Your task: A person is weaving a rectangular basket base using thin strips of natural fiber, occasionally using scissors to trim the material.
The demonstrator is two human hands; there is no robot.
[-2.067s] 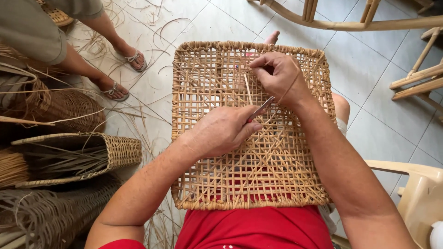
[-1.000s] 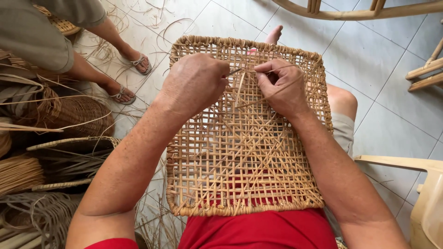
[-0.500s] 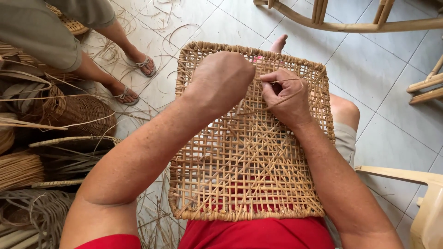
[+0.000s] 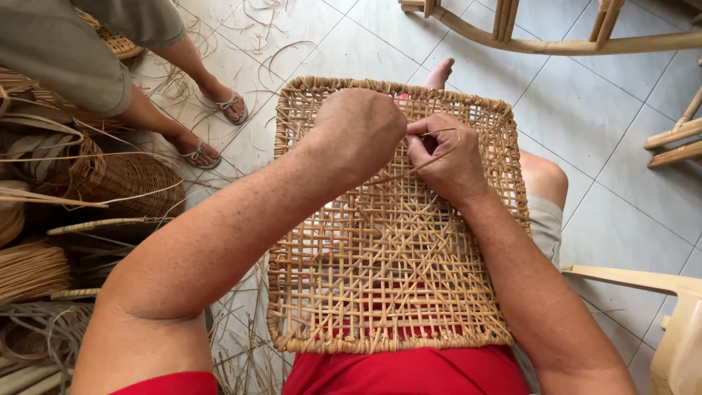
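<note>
A square woven cane panel [image 4: 395, 292] with a braided rim rests on my lap, over red clothing. My left hand [image 4: 364, 135] is closed over the panel's far middle, its fingertips meeting those of my right hand [image 4: 447, 162]. My right hand pinches a thin cane strand [image 4: 446, 150] that loops from its fingers and runs down-left across the weave. Both hands hover close above the far third of the panel. What my left fingers grip is hidden beneath the hand.
Another person's legs in sandals [image 4: 208, 132] stand at upper left. Wicker baskets [image 4: 124, 179] and bundles of cane [image 4: 29, 271] crowd the left side. Loose strands litter the tiled floor [image 4: 607, 153]. Wooden chair frames [image 4: 556, 40] stand at the top and right.
My left hand has moved from the panel's middle up to the far part, meeting my right hand. The strand has been drawn up with it.
</note>
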